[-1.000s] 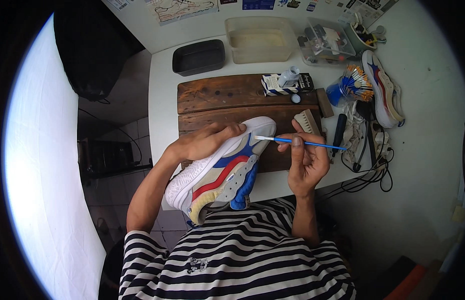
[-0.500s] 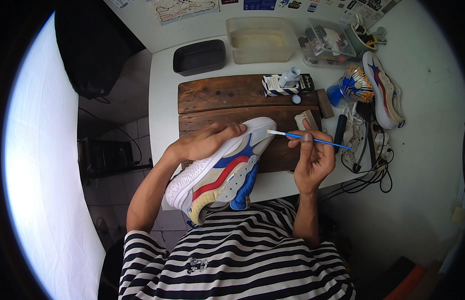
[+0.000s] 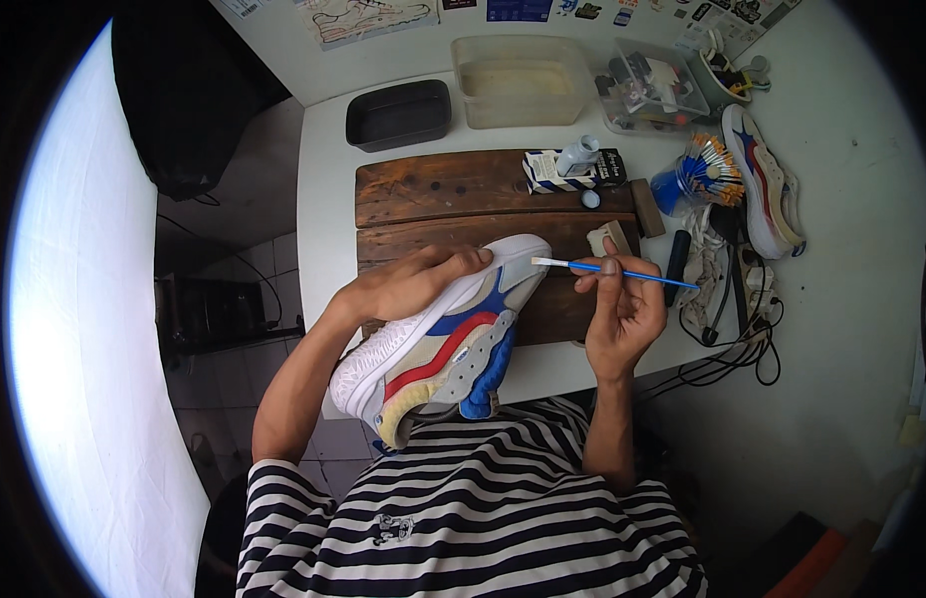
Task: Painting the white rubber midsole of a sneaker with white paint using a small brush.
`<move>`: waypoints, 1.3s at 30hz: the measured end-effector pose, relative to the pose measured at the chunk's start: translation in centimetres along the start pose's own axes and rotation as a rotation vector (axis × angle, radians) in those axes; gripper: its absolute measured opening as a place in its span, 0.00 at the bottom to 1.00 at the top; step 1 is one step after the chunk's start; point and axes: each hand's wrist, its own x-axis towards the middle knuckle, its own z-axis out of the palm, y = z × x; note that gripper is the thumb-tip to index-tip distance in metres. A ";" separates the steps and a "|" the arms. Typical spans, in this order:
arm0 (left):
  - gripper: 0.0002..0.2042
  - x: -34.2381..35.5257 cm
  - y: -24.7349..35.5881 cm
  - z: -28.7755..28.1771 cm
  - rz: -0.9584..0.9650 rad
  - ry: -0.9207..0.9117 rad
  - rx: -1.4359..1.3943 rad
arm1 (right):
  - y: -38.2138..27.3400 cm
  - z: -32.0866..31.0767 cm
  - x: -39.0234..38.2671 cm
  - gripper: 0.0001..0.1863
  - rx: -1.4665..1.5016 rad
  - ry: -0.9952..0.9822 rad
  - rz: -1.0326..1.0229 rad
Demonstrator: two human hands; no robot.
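At the tabletop (image 3: 328,199), we had left fingers (image 3: 470,259) clamped on a shoe (image 3: 433,364), right fingers (image 3: 608,291) on a brush (image 3: 639,275) at its toe (image 3: 523,267); brushing seemed partway done, another shoe (image 3: 765,184) lying apart.

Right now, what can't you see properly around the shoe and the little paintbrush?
In the head view:
- The shoe's far side: hidden by the shoe itself.
- The paintbrush tip: too small to tell whether it touches the shoe.
- The pale block: partly covered by the right hand.
- The bottle: too small to tell how full.
- The wall drawing: cut off by the top edge.
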 end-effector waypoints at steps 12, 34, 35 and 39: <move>0.36 0.1 0.3 -0.3 0.008 -0.055 0.002 | -1.8 1.3 0.4 0.06 0.063 -0.074 0.042; 0.35 0.4 -0.2 -0.2 0.007 -0.018 -0.006 | -0.4 -0.7 1.7 0.05 -0.034 -0.020 0.051; 0.35 0.5 -0.2 -0.2 0.009 -0.016 -0.005 | -0.5 -1.1 2.5 0.05 -0.035 -0.020 0.048; 0.35 0.4 -0.1 -0.3 -0.001 -0.037 -0.027 | -1.2 -1.4 7.6 0.07 -0.148 0.039 -0.057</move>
